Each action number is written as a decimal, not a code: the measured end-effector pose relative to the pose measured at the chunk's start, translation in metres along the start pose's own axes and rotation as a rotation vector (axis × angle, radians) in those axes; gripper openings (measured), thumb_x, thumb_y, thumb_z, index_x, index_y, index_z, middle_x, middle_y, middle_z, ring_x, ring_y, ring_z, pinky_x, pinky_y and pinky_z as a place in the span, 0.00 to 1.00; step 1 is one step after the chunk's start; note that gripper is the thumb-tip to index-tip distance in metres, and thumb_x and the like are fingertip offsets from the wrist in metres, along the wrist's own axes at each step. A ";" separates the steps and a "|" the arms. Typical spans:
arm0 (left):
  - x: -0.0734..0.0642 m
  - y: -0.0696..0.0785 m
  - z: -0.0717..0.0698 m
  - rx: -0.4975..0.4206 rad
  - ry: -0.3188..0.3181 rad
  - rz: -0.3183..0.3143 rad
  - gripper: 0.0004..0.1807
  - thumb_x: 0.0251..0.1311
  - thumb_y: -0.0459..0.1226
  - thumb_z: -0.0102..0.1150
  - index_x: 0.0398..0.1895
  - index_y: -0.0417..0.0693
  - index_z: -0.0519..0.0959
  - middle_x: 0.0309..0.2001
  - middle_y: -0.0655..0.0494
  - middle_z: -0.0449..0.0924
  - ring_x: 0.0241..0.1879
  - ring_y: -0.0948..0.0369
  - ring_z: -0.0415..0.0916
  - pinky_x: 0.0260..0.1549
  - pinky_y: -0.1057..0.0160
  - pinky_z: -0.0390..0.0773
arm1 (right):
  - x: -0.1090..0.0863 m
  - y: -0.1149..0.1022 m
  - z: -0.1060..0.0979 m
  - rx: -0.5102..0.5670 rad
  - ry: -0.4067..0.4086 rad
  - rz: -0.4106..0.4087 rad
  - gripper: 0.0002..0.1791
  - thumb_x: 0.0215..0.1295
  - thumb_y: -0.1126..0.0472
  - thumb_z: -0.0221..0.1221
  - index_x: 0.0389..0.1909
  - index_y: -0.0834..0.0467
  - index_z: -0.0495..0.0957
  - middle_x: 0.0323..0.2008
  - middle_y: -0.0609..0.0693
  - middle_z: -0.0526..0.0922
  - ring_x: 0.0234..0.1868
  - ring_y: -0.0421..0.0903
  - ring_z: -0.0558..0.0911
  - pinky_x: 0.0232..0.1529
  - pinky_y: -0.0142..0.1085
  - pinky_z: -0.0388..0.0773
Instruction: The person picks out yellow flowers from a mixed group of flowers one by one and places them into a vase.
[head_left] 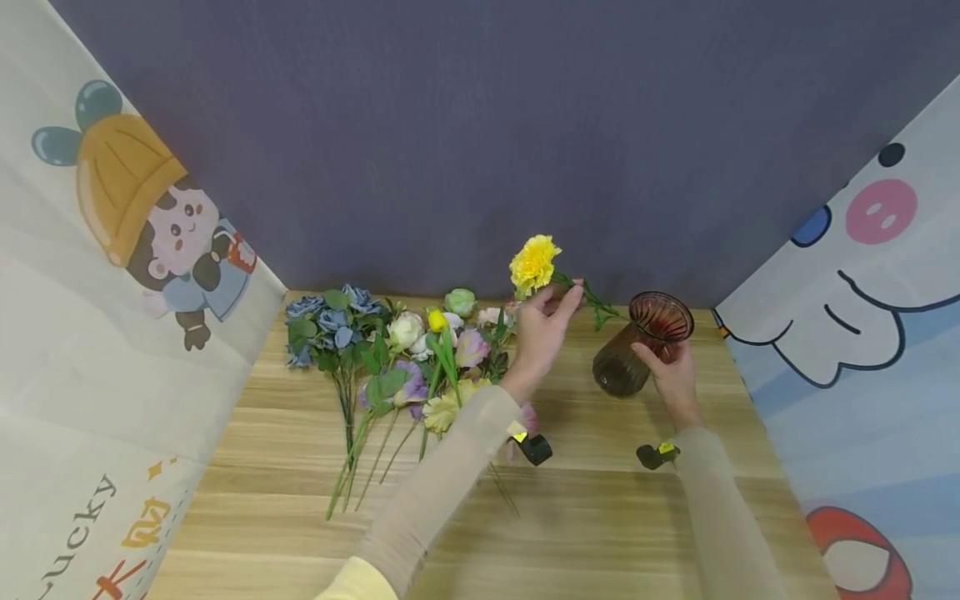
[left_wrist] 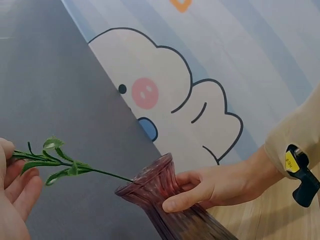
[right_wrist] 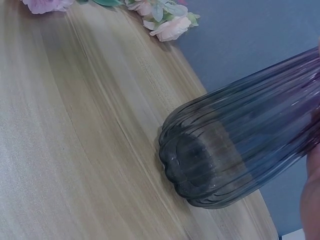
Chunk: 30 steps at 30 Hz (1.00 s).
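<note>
My left hand point(head_left: 538, 340) pinches the green stem of a yellow carnation point(head_left: 535, 263), its bloom up to the left. The leafy stem point(left_wrist: 75, 167) slants toward the vase, and its thin end overlaps the mouth in the left wrist view. With thumb and fingers my right hand point(head_left: 673, 385) grips the ribbed glass vase point(head_left: 624, 365) just below its flared rim. Reddish at the top and smoky grey toward the base point(right_wrist: 195, 165), the vase leans with its mouth up and to the right. No other stems show inside it.
Left of the vase, several artificial flowers lie on the wooden table point(head_left: 585, 517): blue roses point(head_left: 333, 321), a white rose point(head_left: 406, 331), purple blooms point(head_left: 412, 385) and a pale yellow one point(head_left: 441, 412). A dark wall point(head_left: 420, 150) rises behind, with printed panels at both sides.
</note>
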<state>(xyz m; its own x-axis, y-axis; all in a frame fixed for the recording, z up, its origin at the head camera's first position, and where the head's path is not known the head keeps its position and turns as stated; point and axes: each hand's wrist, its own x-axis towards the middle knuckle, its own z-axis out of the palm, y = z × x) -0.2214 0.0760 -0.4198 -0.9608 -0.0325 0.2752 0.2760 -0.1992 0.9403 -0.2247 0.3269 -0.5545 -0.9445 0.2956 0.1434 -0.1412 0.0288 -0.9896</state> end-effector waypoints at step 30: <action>-0.004 -0.023 0.022 -0.094 -0.086 -0.179 0.15 0.66 0.35 0.69 0.52 0.37 0.80 0.41 0.39 0.87 0.43 0.38 0.86 0.46 0.51 0.88 | -0.002 -0.002 0.002 0.078 -0.022 -0.031 0.29 0.65 0.73 0.66 0.65 0.55 0.72 0.49 0.41 0.82 0.49 0.36 0.80 0.49 0.24 0.78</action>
<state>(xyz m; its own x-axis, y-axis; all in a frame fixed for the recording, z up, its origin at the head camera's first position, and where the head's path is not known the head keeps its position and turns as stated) -0.2232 0.1021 -0.4382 -0.9876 0.0940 0.1257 0.0943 -0.2851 0.9539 -0.2235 0.3247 -0.5532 -0.9456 0.2744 0.1750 -0.1923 -0.0372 -0.9806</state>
